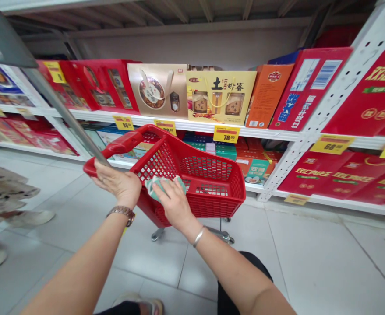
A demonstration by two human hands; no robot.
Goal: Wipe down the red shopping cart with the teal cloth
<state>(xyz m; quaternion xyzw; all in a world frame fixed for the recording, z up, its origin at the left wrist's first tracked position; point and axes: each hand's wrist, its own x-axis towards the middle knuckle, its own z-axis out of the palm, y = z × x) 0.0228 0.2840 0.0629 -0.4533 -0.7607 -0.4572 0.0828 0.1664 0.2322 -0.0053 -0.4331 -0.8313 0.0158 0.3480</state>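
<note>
A red plastic shopping cart with perforated walls stands before me, its basket bare inside. My left hand is at the near end of the cart's red handle, fingers curled over it and partly hidden. A grey metal pole slants down from the upper left and ends behind that hand; whether the hand also grips it is unclear. In my right hand is a bunched green and white cloth, pressed to the cart's near side rim, with fingers closed over it.
Behind the cart, white shelves hold gift boxes, including a yellow honey box and red boxes, with yellow price tags. At left, another person's shoes stand on the tiled floor.
</note>
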